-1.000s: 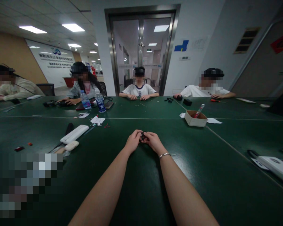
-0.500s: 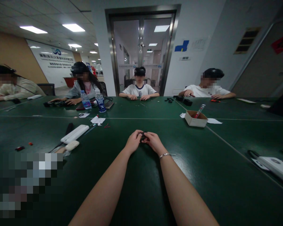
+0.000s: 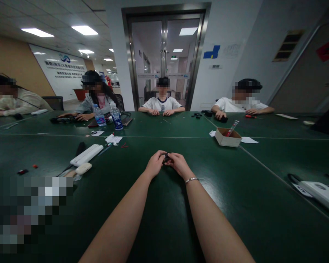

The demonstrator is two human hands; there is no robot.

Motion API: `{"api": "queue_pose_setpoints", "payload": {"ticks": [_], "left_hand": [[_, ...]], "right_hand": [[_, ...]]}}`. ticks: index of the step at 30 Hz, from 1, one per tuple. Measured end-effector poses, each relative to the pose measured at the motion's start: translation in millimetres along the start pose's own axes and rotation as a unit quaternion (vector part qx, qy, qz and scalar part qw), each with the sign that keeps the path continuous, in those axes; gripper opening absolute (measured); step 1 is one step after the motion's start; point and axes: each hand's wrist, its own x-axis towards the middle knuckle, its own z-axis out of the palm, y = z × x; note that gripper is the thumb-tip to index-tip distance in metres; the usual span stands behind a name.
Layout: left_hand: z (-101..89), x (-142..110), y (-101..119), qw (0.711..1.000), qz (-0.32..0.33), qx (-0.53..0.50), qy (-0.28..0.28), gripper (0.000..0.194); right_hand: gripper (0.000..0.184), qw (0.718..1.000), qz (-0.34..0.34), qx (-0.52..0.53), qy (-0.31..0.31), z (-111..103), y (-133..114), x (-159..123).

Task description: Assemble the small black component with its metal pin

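Both my hands meet over the green table (image 3: 164, 204), with a small black object (image 3: 166, 157) between them. My left hand (image 3: 155, 162) is closed on its left side. From the right, my right hand (image 3: 178, 164) pinches the same object, and a silver bracelet circles that wrist. Fingers cover most of the object, so its kind cannot be made out.
Ahead to the right stands a small open box (image 3: 228, 138) with a red-and-clear tube in it. Two bottles (image 3: 117, 118) are at the left, beyond paper scraps (image 3: 113, 139). A white power bank (image 3: 87, 155) lies left, another white device (image 3: 322, 195) right. Several people sit opposite.
My hands stay in nearly the same place, with the fingers shifting only slightly on the black object. Across the table, the person at right now has a hand on a black item.
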Motion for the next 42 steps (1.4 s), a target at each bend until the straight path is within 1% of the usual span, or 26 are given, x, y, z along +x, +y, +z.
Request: {"api": "queue_pose_setpoints", "payload": {"ticks": [5,9,14,24,27,29,32,36,38,40,42], "left_hand": [[-0.9,-1,1,1.0,0.013,0.005,-0.003,0.031],[-0.8,-1,3,1.0,0.022,0.011,0.005,0.028],[-1.3,-3,6,1.0,0.006,0.018,0.003,0.031],[-0.9,-2,5,1.0,0.015,0.022,0.003,0.029],[-1.2,-3,4,0.999,0.03,0.038,0.01,0.032],[-1.3,-3,3,0.998,0.052,0.038,0.017,0.034],[-1.2,0,0,0.997,0.073,-0.006,0.037,0.031],[-4.2,7,-4,0.991,0.034,-0.114,0.067,0.029],[-7.4,11,-5,0.987,0.011,-0.14,0.079,0.027],[-10.4,14,-6,0.986,-0.014,-0.133,0.104,0.025],[-11.9,14,-5,0.986,-0.041,-0.097,0.129,0.025]], "right_hand": [[0.025,1.0,-0.003,0.001,-0.001,0,0,0],[0.024,1.0,-0.002,-0.002,0.003,0,0,0],[0.022,1.0,-0.003,-0.007,-0.001,1,-2,-1],[0.022,1.0,0.002,-0.001,0.003,1,-1,0],[0.021,1.0,0.006,0.001,0.006,3,-2,-1],[0.02,1.0,0.01,0.008,0.006,3,-3,-2],[0.016,0.999,0.025,0.031,-0.023,3,-4,-5],[0.011,0.995,0.061,0.048,-0.057,3,-9,-9],[0.013,0.993,0.081,0.046,-0.065,3,-11,-10],[0.015,0.995,0.077,0.037,-0.053,4,-10,-9],[0.012,0.999,0.031,0.009,-0.004,5,-6,-9]]}}
